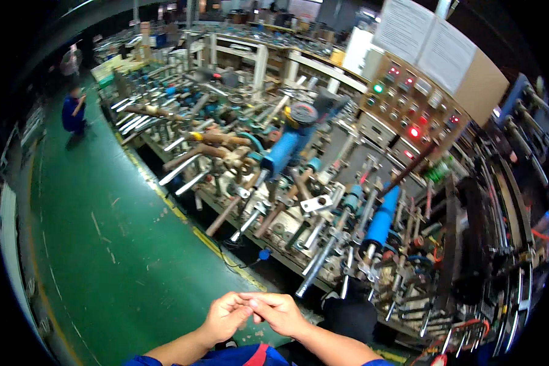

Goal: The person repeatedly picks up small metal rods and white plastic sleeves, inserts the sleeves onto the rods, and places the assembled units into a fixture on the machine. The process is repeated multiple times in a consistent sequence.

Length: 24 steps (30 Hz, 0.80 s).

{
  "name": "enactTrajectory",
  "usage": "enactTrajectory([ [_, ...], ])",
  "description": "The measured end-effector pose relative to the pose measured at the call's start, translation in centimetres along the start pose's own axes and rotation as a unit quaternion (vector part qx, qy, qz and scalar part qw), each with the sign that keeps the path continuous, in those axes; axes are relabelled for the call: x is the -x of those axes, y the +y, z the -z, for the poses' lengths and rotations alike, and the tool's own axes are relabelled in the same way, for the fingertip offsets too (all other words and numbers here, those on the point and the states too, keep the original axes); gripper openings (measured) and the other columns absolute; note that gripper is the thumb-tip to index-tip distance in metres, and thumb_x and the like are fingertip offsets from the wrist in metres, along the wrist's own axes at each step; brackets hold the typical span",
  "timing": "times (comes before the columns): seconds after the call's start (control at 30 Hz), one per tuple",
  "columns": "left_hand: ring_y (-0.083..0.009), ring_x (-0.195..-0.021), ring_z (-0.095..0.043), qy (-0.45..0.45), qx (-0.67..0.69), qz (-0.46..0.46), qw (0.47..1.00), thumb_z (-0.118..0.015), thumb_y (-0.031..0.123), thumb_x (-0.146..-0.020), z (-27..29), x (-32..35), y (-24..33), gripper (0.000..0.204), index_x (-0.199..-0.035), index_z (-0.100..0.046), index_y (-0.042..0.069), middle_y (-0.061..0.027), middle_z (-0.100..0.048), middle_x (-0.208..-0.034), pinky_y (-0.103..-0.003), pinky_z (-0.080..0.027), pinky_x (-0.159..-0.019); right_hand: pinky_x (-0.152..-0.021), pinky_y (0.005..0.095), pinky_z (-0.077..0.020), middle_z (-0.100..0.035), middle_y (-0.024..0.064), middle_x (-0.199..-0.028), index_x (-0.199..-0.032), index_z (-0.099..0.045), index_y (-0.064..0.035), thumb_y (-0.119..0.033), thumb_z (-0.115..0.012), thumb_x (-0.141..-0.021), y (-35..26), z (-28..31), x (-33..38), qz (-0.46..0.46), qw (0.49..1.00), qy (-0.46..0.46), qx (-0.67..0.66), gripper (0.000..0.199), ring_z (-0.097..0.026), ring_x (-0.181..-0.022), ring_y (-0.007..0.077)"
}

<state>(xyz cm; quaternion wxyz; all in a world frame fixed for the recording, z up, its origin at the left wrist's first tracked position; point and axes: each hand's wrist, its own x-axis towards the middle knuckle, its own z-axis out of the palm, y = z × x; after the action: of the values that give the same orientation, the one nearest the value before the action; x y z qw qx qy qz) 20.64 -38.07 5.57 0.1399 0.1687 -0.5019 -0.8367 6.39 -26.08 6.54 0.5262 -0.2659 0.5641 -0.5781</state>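
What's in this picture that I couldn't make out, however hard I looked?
All in the head view:
Anything between the left hand and right hand: the hands themselves would hide it.
The distant person in blue: too small and blurred for details.
Print on the white sheets above the control panel: too small and blurred.
The blue sleeves: cut off by the lower edge.

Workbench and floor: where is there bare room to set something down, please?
The widest bare patch is the green floor, between the yellow line on its right, the person in blue far off and the left hand nearby. The workbench is crowded: metal rods and blue cylinders cover most of it, some rods jutting past its front edge.
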Motion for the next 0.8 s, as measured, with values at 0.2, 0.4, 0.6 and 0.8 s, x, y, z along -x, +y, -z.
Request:
enactTrajectory([
  [0.2, -0.0018, -0.064, -0.048, 0.047, -0.112, -0.065, 0.990, -0.067, 0.007, -0.099, 1.6, 0.1, -0.9, 0.006, -0.096, -0.063, 0.004, 0.0025, -0.060, -0.076, -0.021, -0.038, -0.056, -0.065, 0.0225, -0.0486, -0.068, -0.0015, -0.086, -0.118, -0.074, -0.0035, -0.020, -0.069, -0.100, -0.3, -0.1, -0.1, 0.079, 0.991, 0.042, 0.102, 0.025, -0.058, -0.075, 0.0045],
  [0.4, -0.0020, -0.066, -0.049, 0.021, -0.262, -0.102, 0.959, -0.067, 0.003, -0.094, 2.5, 0.2, 0.9, 0.005, -0.091, -0.064, 0.002, 0.0028, -0.060, -0.076, -0.021, -0.040, -0.057, -0.059, 0.0254, -0.0433, -0.059, -0.0041, -0.071, -0.096, -0.068, -0.0038, -0.025, -0.067, -0.100, -0.1, -0.2, 0.2, 0.072, 0.991, -0.024, 0.106, 0.021, -0.050, -0.068, 0.0038],
  [0.6, -0.0078, -0.065, -0.056, -0.015, -0.270, -0.087, 0.959, -0.061, 0.007, -0.094, 3.1, 0.4, 1.1, 0.012, -0.085, -0.064, 0.001, -0.0028, -0.062, -0.073, -0.026, -0.046, -0.058, -0.056, 0.0300, -0.0399, -0.054, -0.0014, -0.067, -0.090, -0.064, -0.0051, -0.031, -0.063, -0.102, -0.4, -0.2, 0.3, 0.068, 0.984, -0.104, 0.128, 0.028, -0.048, -0.063, 0.0062],
  [0.8, -0.0074, -0.061, -0.052, -0.113, -0.285, -0.052, 0.950, -0.064, 0.018, -0.101, 4.0, 0.1, 0.9, 0.024, -0.084, -0.066, 0.001, -0.0008, -0.063, -0.073, -0.025, -0.042, -0.055, -0.055, 0.0300, -0.0407, -0.056, -0.0008, -0.067, -0.086, -0.064, -0.0046, -0.027, -0.063, -0.101, -0.1, 0.1, 0.8, 0.114, 0.973, -0.119, 0.163, 0.027, -0.049, -0.062, 0.0063],
])
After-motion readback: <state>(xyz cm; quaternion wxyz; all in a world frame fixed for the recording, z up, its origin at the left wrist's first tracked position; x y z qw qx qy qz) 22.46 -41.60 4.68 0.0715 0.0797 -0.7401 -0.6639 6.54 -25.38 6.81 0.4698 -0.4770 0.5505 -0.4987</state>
